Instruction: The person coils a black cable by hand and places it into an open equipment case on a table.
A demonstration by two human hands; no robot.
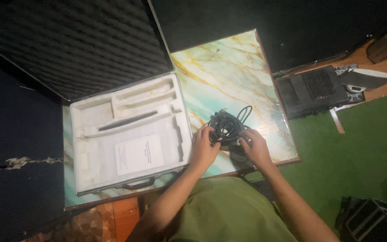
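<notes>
A bundle of black cable lies coiled on a marble-patterned tabletop. My left hand grips the bundle's left side and my right hand grips its lower right side, where a dark block shows under the fingers. Left of the hands an open case holds a white foam insert with shaped slots. A thin black rod lies in one slot and a white printed sheet rests on the foam.
The case's lid, lined with dark ridged foam, stands open at the back left. A black vented box and a white-topped object sit on the floor to the right. Green carpet covers the floor; a dark case lies bottom right.
</notes>
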